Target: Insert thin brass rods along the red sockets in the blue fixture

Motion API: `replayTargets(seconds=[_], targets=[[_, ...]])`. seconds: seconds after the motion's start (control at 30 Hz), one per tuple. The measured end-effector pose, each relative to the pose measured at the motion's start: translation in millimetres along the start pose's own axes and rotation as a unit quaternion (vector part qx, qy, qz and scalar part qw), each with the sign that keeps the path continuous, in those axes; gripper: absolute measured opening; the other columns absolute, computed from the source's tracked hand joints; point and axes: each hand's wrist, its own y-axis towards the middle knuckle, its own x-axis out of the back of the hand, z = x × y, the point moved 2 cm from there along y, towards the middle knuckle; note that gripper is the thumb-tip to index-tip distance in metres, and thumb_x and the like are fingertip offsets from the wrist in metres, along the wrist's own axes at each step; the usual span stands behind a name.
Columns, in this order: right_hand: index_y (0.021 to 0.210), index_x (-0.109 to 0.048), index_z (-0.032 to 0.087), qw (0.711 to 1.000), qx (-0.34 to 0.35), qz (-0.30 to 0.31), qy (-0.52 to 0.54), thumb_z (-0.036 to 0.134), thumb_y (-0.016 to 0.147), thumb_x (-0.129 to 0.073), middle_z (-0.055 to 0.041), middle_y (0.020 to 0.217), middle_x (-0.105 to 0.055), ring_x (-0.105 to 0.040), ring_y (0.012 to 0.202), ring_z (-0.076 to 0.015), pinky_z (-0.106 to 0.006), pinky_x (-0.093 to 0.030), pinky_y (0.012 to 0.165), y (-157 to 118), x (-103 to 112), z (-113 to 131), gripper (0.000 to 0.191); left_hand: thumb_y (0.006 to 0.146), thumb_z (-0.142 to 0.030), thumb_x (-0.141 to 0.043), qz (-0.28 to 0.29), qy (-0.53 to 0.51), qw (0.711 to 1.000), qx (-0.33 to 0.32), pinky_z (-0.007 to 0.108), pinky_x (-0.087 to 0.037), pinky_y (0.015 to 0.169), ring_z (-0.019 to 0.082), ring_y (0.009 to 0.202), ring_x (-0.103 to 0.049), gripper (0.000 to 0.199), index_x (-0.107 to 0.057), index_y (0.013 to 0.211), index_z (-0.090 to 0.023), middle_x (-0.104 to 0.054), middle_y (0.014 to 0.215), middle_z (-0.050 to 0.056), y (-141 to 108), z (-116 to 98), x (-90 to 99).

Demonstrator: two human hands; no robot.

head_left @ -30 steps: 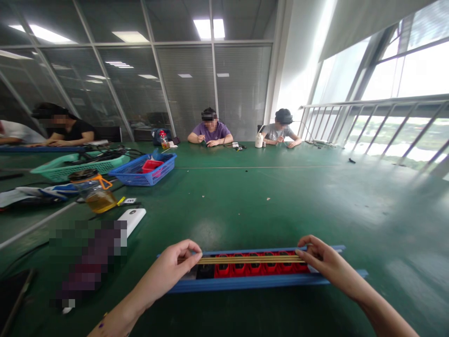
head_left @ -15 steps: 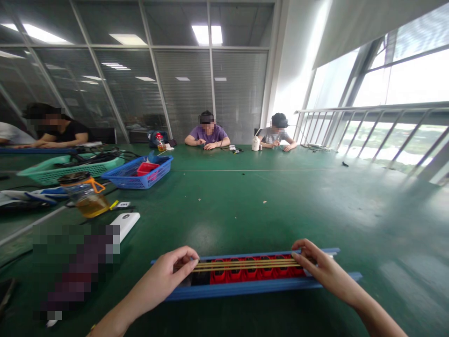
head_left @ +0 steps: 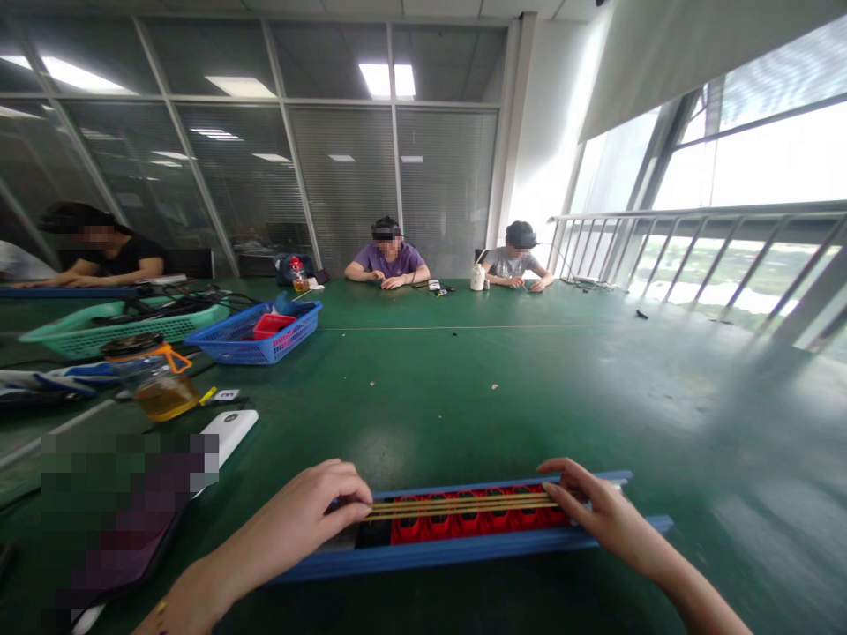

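Several thin tan sticks [head_left: 463,505] lie side by side, stretched between both hands above a long blue tray [head_left: 437,557]. Red plastic cups [head_left: 440,527] stand in a row inside the tray, with a black part at their left. My left hand [head_left: 331,503] pinches the left ends of the sticks between thumb and fingers. At the other end, my right hand [head_left: 586,501] has thumb and fingers closed round the right ends, over the tray's right part. The stick tips are hidden by my fingers.
On the green table [head_left: 410,423] at left are a blue basket [head_left: 255,339], a green basket [head_left: 125,328], a jar of amber liquid [head_left: 155,384], a white power bank [head_left: 228,437] and a dark blurred item. Three people sit across the table and at far left.
The view has tilted up and shifted slightly, so the surroundings sit lower and a little to the left. Both hands keep their hold on the sticks above the tray.
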Motion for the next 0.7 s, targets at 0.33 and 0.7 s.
replayTargets(seconds=[0.33, 0.7], targets=[[0.106, -0.048, 0.024, 1.0, -0.002, 0.013, -0.008, 0.047, 0.086, -0.037, 0.0018, 0.073, -0.061, -0.057, 0.066, -0.0148, -0.024, -0.043, 0.06, -1, 2, 0, 0.033, 0.088, -0.029, -0.039, -0.078, 0.105, 0.988, -0.082, 0.022, -0.038, 0.072, 0.013, 0.081, -0.054, 0.024, -0.062, 0.088, -0.025, -0.061, 0.086, 0.0, -10, -12, 17.4], [0.077, -0.045, 0.021, 0.999, -0.015, 0.024, -0.025, 0.048, 0.086, -0.038, 0.0032, 0.065, -0.051, -0.046, 0.06, -0.0117, -0.021, -0.037, 0.054, -2, 4, -10, 0.03, 0.085, -0.036, -0.042, -0.201, 0.143, 0.968, -0.037, 0.022, -0.039, 0.071, 0.014, 0.081, -0.056, 0.024, -0.063, 0.084, -0.024, -0.062, 0.088, -0.001, 15, 31, 46.0]])
